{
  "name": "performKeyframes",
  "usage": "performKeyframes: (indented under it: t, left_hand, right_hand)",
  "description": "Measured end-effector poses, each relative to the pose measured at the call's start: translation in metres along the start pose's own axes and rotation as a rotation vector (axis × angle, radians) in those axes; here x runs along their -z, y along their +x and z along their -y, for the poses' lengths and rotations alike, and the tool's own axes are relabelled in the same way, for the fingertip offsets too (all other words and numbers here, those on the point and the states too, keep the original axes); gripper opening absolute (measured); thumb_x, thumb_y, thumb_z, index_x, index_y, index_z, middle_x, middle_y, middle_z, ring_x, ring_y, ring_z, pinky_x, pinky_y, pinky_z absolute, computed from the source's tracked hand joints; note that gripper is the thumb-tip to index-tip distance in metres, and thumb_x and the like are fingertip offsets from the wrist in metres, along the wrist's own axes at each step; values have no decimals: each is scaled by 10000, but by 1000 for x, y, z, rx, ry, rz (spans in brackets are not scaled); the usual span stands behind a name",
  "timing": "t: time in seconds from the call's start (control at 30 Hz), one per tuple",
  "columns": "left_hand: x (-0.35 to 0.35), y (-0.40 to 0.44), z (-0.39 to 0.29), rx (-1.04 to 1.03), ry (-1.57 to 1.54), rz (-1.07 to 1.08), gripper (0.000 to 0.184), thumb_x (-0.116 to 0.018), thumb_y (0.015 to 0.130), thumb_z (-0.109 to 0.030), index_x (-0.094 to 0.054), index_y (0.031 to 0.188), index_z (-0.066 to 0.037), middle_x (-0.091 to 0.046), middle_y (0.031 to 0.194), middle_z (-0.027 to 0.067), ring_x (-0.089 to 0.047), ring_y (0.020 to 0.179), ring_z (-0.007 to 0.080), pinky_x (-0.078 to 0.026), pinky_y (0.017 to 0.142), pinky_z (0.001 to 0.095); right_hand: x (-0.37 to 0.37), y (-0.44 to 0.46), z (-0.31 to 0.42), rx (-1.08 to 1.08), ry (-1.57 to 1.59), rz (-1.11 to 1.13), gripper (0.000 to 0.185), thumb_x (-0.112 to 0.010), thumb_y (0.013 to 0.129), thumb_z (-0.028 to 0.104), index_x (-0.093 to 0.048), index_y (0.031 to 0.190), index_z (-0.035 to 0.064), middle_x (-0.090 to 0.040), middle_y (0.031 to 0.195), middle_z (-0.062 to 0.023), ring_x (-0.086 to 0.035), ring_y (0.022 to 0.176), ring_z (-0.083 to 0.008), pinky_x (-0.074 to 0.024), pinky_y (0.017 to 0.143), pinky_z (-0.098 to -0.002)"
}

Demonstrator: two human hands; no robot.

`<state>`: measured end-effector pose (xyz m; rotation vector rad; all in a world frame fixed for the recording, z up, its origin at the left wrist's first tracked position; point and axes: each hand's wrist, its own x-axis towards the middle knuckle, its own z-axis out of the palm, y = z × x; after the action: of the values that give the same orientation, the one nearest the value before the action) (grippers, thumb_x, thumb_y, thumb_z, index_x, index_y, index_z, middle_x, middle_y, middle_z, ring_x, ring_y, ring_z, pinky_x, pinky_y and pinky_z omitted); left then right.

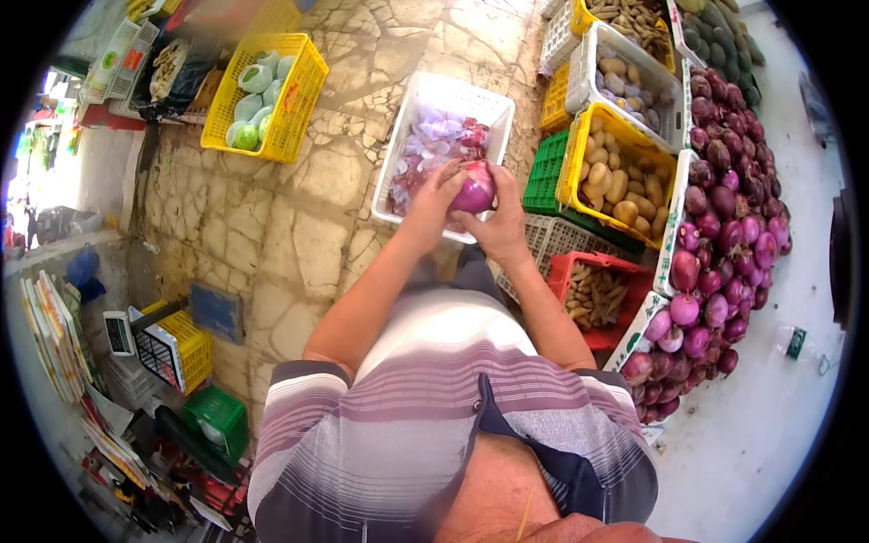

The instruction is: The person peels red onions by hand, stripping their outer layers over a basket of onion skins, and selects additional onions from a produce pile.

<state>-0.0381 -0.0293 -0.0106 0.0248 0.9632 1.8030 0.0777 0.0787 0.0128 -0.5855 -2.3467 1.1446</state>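
A purple-red onion (476,187) is held between my two hands, above a white plastic crate (462,93) on the floor. My left hand (434,201) wraps the onion's left side. My right hand (500,224) grips it from the right and below, fingers curled round it. Inside the crate lie loose papery onion skins (434,136), pale purple and dark red. The hands hide the crate's near part.
Purple onions (724,226) are heaped along the right. Beside them stand a yellow crate of potatoes (620,181), a white crate (625,81) and a red crate of ginger-like roots (593,294). A yellow crate of net-wrapped produce (262,100) sits on the stone floor (299,226) at the upper left.
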Motion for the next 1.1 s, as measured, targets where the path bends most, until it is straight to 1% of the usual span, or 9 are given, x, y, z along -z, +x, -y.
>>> performKeyframes:
  t: [0.13,0.23,0.33,0.43,0.47,0.6,0.77,1.0,1.1]
  left_hand:
    - [-3,2,-6,-47,143,-19,514,-616,1012,-238,-469,1459,-30,-572,1379,123,-589,1248,236,-505,1061,386]
    - [1,0,-5,-21,110,14,526,-594,1007,-273,-468,1455,-29,-577,1381,139,-599,1244,264,-501,1073,404]
    - [10,2,-8,95,-228,64,543,-515,1021,-356,-469,1450,-27,-576,1396,166,-602,1255,301,-496,1087,441]
    - [9,-2,-18,152,-430,80,634,-444,1003,-477,-467,1453,-31,-567,1417,194,-589,1279,348,-469,1112,519]
    - [11,-1,-16,146,-451,68,646,-457,995,-484,-465,1455,-32,-568,1416,191,-587,1280,349,-465,1112,524]
    - [15,1,-11,139,-536,107,691,-517,953,-524,-470,1458,-56,-563,1425,175,-564,1298,354,-446,1116,548]
    - [5,-4,-13,114,-549,68,722,-578,910,-548,-475,1458,-90,-552,1437,167,-541,1317,360,-424,1118,576]
    - [9,-3,-5,118,-616,109,702,-538,934,-537,-465,1461,-80,-546,1441,178,-533,1328,372,-419,1123,589]
    - [6,0,-6,100,-493,0,670,-492,972,-516,-451,1471,-70,-537,1450,186,-527,1341,373,-413,1136,585]
  right_hand:
    - [-2,-1,4,86,-87,-31,929,-924,665,218,-471,1448,8,-505,1420,-227,-576,1242,-402,-508,1032,-451]
    - [6,-1,15,70,-89,19,873,-885,723,147,-456,1472,13,-529,1393,-197,-570,1238,-323,-468,1063,-398]
    - [15,1,10,-214,317,99,702,-818,809,113,-513,1430,-7,-606,1331,-181,-612,1180,-254,-480,1023,-362]
    - [15,4,2,-49,295,48,488,-764,867,93,-613,1316,-27,-654,1252,-189,-659,1039,-232,-529,884,-316]
    - [13,1,4,-48,280,10,317,-731,887,48,-677,1188,-34,-676,1203,-176,-669,1019,-227,-534,860,-313]
    - [7,-1,11,32,243,-83,187,-714,900,16,-674,1076,-31,-670,1093,-140,-650,902,-185,-520,770,-293]
    - [9,-2,10,-15,293,-78,110,-698,907,-5,-654,1006,-25,-631,945,-91,-573,747,-142,-473,670,-275]
    - [0,-8,-2,-166,508,-63,101,-665,931,-22,-660,1032,-14,-612,906,-30,-548,741,-75,-450,625,-234]
    - [3,-9,1,-253,640,-54,124,-656,948,-12,-656,1073,-5,-604,908,4,-536,737,-40,-437,598,-201]
